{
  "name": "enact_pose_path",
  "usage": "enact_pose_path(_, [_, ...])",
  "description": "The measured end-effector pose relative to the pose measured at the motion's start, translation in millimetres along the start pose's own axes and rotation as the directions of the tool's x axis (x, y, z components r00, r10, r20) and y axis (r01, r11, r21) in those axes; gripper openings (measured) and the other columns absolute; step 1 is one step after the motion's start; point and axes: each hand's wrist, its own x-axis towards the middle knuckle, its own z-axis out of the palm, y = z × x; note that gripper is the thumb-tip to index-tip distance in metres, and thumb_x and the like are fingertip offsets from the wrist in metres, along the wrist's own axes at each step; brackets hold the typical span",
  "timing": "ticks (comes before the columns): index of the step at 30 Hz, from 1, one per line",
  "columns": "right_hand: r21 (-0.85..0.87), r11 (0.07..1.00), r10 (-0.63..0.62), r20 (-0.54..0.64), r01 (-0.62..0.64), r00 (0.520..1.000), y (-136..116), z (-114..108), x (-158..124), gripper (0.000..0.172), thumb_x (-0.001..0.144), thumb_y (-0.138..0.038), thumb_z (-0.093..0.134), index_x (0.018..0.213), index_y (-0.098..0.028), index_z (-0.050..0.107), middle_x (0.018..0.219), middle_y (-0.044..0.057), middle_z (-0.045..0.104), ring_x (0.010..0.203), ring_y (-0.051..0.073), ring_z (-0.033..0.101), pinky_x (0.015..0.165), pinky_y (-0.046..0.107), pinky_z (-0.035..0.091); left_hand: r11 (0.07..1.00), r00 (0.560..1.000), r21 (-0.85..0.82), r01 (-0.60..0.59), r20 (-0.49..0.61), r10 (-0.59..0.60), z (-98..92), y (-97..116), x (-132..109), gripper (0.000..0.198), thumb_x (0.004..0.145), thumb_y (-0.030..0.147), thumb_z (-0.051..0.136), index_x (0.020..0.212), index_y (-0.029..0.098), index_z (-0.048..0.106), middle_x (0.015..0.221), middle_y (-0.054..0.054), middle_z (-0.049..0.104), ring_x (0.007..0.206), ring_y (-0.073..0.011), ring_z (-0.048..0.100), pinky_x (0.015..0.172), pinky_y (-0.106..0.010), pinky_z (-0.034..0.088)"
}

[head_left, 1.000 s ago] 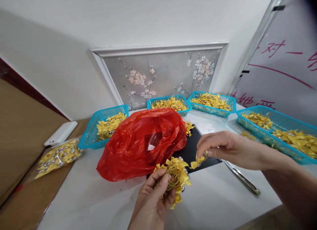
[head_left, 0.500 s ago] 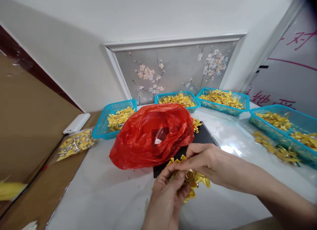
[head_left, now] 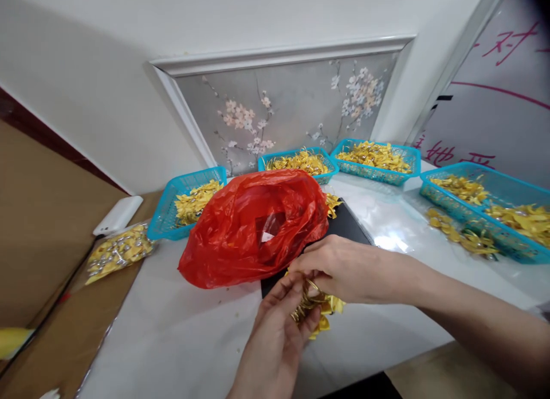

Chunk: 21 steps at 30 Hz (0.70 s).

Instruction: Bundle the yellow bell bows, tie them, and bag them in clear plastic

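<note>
My left hand (head_left: 279,324) is closed round a bunch of yellow ribbon bows (head_left: 320,327) with thin gold loops (head_left: 306,304) showing between the fingers. From the right, my right hand (head_left: 333,267) reaches over the top of the bunch, its fingers bent and closed on it. The right fingertips are partly hidden, so I cannot tell how many loops they grip. Just beyond both hands lies a crumpled red plastic bag (head_left: 240,238), resting partly on a flat black board (head_left: 350,224). More yellow bows (head_left: 332,204) poke out behind the bag.
Several blue baskets of yellow bows line the back, including one at left (head_left: 161,213) and one at right (head_left: 515,230). Loose bows (head_left: 462,233) lie by the right basket. A clear bag of bows (head_left: 120,250) and a white device (head_left: 118,216) sit on brown cardboard at left.
The view has shifted slightly. My right hand has moved in closer over the bunch, and the gold loops in my left hand show more plainly.
</note>
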Motion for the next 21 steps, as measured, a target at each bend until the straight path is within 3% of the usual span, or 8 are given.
enact_pose_path(3, [-0.09, 0.996, -0.013, 0.033, 0.016, 0.999, 2, 0, 3, 0.026, 0.071, 0.001, 0.054, 0.09, -0.014, 0.064, 0.077, 0.003, 0.068, 0.071, 0.016, 0.063, 0.061, 0.023, 0.041, 1.0, 1.0, 0.021, 0.0, 0.006, 0.0, -1.4, 1, 0, 0.012, 0.074, 0.022, 0.074, 0.086, 0.018, 0.071, 0.09, -0.003, 0.071, 0.077, -0.0147, 0.065, 0.068, -0.026, 0.051])
enact_pose_path(8, [-0.208, 0.978, -0.023, 0.046, 0.032, 0.999, 1, 4, 5, 0.048, 0.072, -0.002, 0.056, 0.118, -0.014, 0.056, 0.08, 0.005, 0.069, 0.068, 0.018, 0.063, 0.054, 0.024, 0.034, 0.997, 0.999, 0.083, -0.011, 0.033, 0.008, -3.3, 0, 4, 0.013, 0.073, 0.015, 0.074, 0.085, 0.017, 0.069, 0.084, -0.003, 0.068, 0.073, -0.0132, 0.063, 0.066, -0.025, 0.05])
enact_pose_path(11, [-0.233, 0.972, -0.009, 0.05, 0.021, 0.999, 1, 5, 5, 0.052, 0.072, -0.002, 0.055, 0.123, -0.014, 0.054, 0.084, 0.008, 0.069, 0.07, 0.02, 0.064, 0.054, 0.025, 0.035, 0.998, 1.0, 0.065, -0.001, 0.006, 0.001, -4.1, -1, 6, 0.01, 0.074, 0.011, 0.07, 0.083, 0.017, 0.068, 0.083, -0.003, 0.067, 0.073, -0.014, 0.062, 0.068, -0.027, 0.051])
enact_pose_path(17, [-0.012, 0.997, -0.073, 0.09, 0.074, 0.993, 7, -8, 2, 0.039, 0.073, 0.0, 0.054, 0.109, -0.015, 0.061, 0.082, 0.003, 0.068, 0.072, 0.015, 0.062, 0.057, 0.022, 0.039, 0.999, 0.999, 0.046, 0.023, 0.044, -0.025, -7.7, 3, 5, 0.014, 0.074, 0.011, 0.072, 0.086, 0.017, 0.07, 0.091, -0.004, 0.07, 0.081, -0.0155, 0.065, 0.071, -0.028, 0.052])
enact_pose_path(21, [0.073, 0.996, -0.041, -0.012, 0.041, 0.999, 9, -27, -5, 0.038, 0.083, 0.002, 0.046, 0.11, -0.018, 0.064, 0.082, 0.0, 0.069, 0.069, 0.011, 0.061, 0.062, 0.02, 0.042, 0.999, 0.999, 0.014, 0.053, 0.013, -0.053, -10.1, 8, 3, 0.017, 0.074, 0.008, 0.072, 0.088, 0.017, 0.07, 0.093, -0.005, 0.072, 0.082, -0.0167, 0.067, 0.067, -0.026, 0.053])
